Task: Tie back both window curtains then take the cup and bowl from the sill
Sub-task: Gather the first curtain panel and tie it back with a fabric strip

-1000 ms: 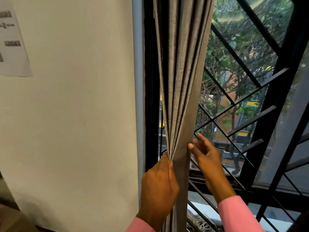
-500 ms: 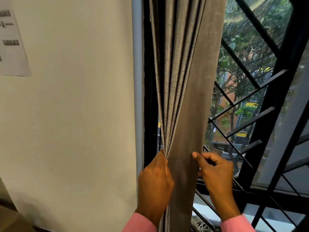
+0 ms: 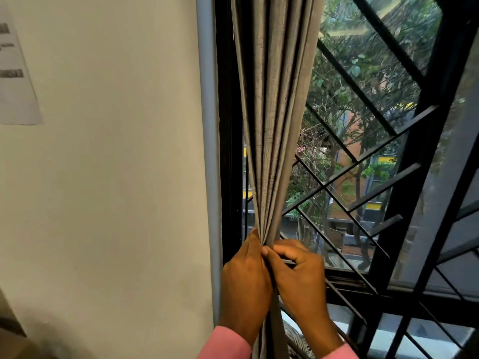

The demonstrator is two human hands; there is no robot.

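Cream painted wall (image 3: 103, 177) fills the left side, with a white printed paper sheet (image 3: 15, 73) stuck on it near the top. Right of the wall stands the black metal window frame (image 3: 228, 125), and behind the glass a black diagonal grille (image 3: 363, 161) crosses the view of trees. One grey pleated fabric curtain (image 3: 274, 112) hangs gathered into a narrow bundle beside the frame. The left hand (image 3: 246, 278) is closed around the bundle, and the right hand (image 3: 298, 270) touches it, fingers curled, pinching the folds. Pink sleeves (image 3: 225, 343) cover both wrists.
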